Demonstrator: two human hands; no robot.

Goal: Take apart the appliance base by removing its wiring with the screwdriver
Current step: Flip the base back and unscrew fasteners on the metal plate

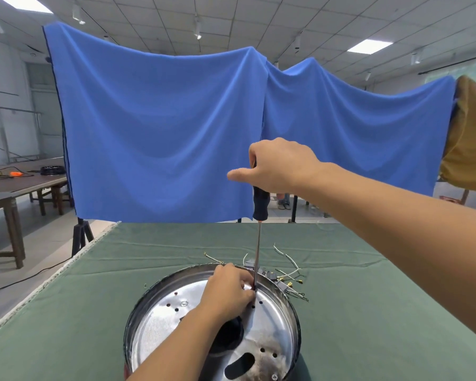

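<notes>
The round shiny metal appliance base (160, 323) sits at the near middle of the green-covered table, with several holes in its plate. A long screwdriver (259, 204) with a dark handle stands nearly upright, its tip down inside the base at the far side. My right hand (278, 166) grips the top of the handle. My left hand (228, 290) rests inside the base, fingers pinched around the shaft near the tip. What the tip touches is hidden by my fingers. Loose wires with terminals (289, 273) lie on the cloth just behind the base.
The green cloth (94, 298) covers the table. A blue sheet (154, 127) hangs across the back. Wooden tables (25, 185) stand on the left with an orange tool and cables on them. A mustard cloth (467, 138) hangs at the right.
</notes>
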